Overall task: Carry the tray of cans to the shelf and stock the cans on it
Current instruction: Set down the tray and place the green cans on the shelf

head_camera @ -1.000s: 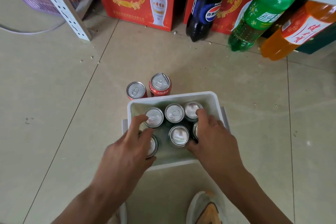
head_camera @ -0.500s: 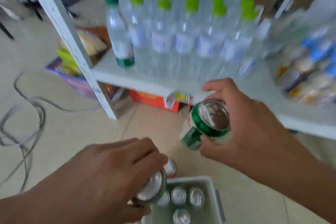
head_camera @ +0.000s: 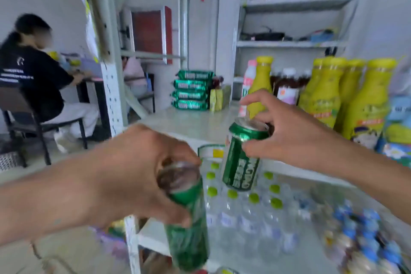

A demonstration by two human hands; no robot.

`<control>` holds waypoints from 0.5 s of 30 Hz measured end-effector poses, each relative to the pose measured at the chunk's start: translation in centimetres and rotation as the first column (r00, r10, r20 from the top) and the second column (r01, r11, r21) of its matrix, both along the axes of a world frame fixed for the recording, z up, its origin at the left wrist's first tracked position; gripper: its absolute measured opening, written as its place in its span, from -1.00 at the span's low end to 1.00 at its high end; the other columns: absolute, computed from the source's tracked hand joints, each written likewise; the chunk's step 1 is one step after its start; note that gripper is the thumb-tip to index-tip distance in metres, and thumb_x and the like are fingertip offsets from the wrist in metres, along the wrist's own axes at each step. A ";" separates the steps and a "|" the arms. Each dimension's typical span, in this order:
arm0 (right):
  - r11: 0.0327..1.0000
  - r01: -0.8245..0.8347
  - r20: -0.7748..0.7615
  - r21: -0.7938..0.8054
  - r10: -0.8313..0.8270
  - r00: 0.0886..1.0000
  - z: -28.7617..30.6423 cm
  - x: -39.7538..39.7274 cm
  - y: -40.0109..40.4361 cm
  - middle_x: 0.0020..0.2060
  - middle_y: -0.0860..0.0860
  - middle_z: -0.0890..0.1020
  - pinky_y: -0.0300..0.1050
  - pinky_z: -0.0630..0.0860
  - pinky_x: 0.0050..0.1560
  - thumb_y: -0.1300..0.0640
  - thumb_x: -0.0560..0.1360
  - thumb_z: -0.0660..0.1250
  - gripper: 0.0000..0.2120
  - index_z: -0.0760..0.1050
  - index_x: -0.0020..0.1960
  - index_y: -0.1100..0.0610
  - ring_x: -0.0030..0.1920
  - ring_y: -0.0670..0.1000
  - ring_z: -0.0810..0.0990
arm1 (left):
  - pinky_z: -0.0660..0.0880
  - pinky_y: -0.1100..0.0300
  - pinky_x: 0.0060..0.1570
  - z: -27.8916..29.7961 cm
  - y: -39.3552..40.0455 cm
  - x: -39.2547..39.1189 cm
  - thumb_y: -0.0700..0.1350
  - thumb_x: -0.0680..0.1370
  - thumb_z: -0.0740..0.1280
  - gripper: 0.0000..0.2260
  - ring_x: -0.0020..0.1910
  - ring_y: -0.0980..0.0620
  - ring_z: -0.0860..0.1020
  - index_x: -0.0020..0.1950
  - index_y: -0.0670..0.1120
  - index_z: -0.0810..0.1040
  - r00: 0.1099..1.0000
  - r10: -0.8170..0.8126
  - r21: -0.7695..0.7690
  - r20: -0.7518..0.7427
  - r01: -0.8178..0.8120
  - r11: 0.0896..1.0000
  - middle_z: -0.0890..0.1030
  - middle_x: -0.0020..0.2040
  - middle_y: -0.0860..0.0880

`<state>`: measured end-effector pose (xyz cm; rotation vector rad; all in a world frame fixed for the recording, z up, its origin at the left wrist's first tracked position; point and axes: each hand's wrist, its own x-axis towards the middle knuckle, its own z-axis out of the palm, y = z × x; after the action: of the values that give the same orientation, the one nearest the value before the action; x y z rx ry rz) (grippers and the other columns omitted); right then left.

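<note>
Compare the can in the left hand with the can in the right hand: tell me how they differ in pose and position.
The left hand's can sits lower and nearer the camera, below the shelf edge; the right hand's can is raised at shelf height. The left hand wraps over its can's rim, hiding part of the top, while the right hand pinches its can's rim with its fingertips, leaving the label readable. Both are green cans, roughly upright and slightly tilted.
</note>
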<state>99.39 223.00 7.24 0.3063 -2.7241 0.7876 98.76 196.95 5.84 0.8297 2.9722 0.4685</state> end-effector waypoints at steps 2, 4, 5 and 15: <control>0.999 0.039 -0.063 -0.014 -0.040 0.997 3.2 -1.3 0.0 -0.06 -0.06 0.68 -0.02 0.51 -0.26 -0.23 0.20 0.44 -0.38 0.30 0.21 -0.34 -0.31 -0.01 0.57 | 0.57 0.43 -0.23 4.1 -0.8 0.3 0.24 0.06 0.63 -0.43 -0.20 0.36 0.61 0.05 0.26 0.64 0.995 0.006 0.104 -0.099 0.004 0.995 0.68 -0.12 0.33; 0.997 0.077 -0.108 -0.020 -0.078 0.991 6.0 -2.9 -0.4 0.02 -0.06 0.64 -0.09 0.47 -0.31 -0.19 0.28 0.47 -0.41 0.32 0.24 -0.31 -0.35 -0.06 0.54 | 0.63 0.28 -0.17 7.2 -0.4 -1.2 0.24 0.07 0.63 -0.46 -0.22 0.29 0.63 0.03 0.25 0.65 0.985 0.043 0.164 -0.169 -0.015 0.986 0.70 -0.17 0.24; 0.996 0.083 -0.127 -0.029 -0.086 0.988 7.2 -3.7 -0.5 0.02 -0.03 0.65 -0.06 0.52 -0.31 -0.17 0.31 0.48 -0.43 0.33 0.25 -0.28 -0.36 -0.05 0.54 | 0.64 0.19 -0.11 8.4 -0.3 -2.2 0.25 0.09 0.62 -0.47 -0.22 0.21 0.65 0.03 0.22 0.66 0.980 0.065 0.197 -0.186 -0.028 0.980 0.70 -0.18 0.22; 0.982 0.189 -0.064 -0.031 -0.190 0.980 8.0 -20.0 -3.8 0.37 0.17 0.48 -0.11 0.54 0.01 -0.08 0.39 0.53 -0.01 0.06 0.61 0.17 0.05 0.08 0.63 | 0.62 -0.01 0.11 8.8 0.6 -20.4 0.17 0.13 0.61 -0.41 -0.05 -0.06 0.65 0.05 -0.10 0.69 0.915 0.371 0.369 -0.161 -0.293 0.882 0.73 0.00 -0.04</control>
<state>79.44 219.18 15.25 0.0641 -2.6307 0.7429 78.40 197.57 14.69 0.3926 3.3179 0.9869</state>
